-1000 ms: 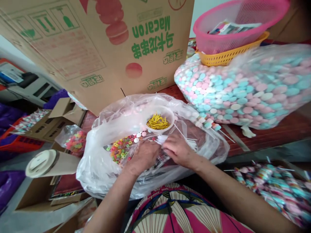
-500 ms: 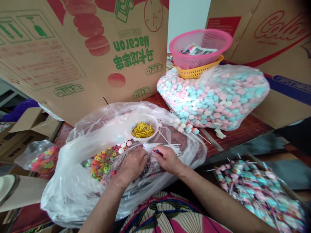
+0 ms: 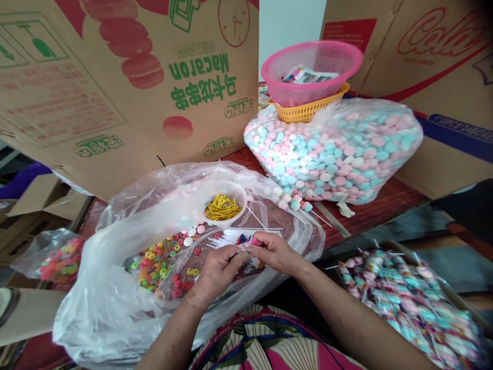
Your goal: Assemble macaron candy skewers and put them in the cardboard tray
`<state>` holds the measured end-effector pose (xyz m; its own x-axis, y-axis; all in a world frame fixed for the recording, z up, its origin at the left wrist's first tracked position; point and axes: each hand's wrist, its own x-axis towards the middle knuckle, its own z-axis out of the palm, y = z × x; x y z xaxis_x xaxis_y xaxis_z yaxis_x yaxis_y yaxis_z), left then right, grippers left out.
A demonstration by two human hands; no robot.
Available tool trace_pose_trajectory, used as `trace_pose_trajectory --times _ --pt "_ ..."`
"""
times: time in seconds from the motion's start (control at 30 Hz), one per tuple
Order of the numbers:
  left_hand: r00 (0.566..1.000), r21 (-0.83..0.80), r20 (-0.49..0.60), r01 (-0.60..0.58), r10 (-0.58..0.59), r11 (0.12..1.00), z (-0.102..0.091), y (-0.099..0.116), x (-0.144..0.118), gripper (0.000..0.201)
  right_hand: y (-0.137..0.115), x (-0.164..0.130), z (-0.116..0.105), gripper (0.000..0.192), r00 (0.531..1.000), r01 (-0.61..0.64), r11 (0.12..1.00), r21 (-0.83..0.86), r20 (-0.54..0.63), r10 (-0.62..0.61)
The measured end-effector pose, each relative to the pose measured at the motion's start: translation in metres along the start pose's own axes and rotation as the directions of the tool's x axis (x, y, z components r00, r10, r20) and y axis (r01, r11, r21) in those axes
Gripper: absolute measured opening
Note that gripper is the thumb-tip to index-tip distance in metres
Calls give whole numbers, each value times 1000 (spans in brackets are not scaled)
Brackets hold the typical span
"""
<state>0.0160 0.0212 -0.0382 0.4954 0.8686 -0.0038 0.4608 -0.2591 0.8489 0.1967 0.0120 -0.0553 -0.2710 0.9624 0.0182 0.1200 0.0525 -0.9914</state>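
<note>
My left hand (image 3: 220,267) and my right hand (image 3: 276,252) meet over the clear plastic sheet (image 3: 115,308). Between their closed fingertips is a small plastic wrapper (image 3: 243,239) with blue, red and pink print; its lower part is hidden by the fingers. White sticks (image 3: 234,235) lie just beyond the hands. Ring-shaped gummy candies (image 3: 154,259) in several colours spread to the left, with red ones (image 3: 179,285) near my left wrist. A few white and pink round candies (image 3: 188,240) sit behind them. Past the sticks stands a white bowl (image 3: 244,201) of gold twist ties (image 3: 221,207).
A large bag of pastel candies (image 3: 339,159) stands behind, with yellow (image 3: 308,109) and pink (image 3: 316,49) baskets on top. A candy skewer (image 3: 296,202) lies before it. Wrapped skewers fill a box (image 3: 408,298) at lower right. Cartons (image 3: 134,113) stand at the back.
Both hands have turned, and the wrapper's coloured print now shows more between the fingertips. My left hand has uncovered red and yellow candies and more stick ends. The view has shifted slightly.
</note>
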Motion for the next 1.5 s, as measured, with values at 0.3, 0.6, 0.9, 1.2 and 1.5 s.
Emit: trace_pose_trajectory --times 0.3,0.6,0.9,1.2,1.5 --pt "931 346 -157 -260 329 901 -5 -4 -8 36 17 -2 -77 37 799 -311 736 -601 -584 -140" --pt "887 489 -120 -339 447 804 -36 -4 -22 30 53 -29 -172 25 837 -282 488 -826 -461 -296" --pt "925 634 54 -322 375 703 -28 12 -10 30 -36 -16 -12 26 930 -17 996 90 -364 49" --pt "958 562 -27 -221 285 797 -29 -2 -31 40 -35 -6 11 34 949 -91 940 328 -259 182" --pt "945 474 29 -299 325 828 -59 -2 -37 30 -45 -27 -83 19 928 261 796 -546 -85 -363"
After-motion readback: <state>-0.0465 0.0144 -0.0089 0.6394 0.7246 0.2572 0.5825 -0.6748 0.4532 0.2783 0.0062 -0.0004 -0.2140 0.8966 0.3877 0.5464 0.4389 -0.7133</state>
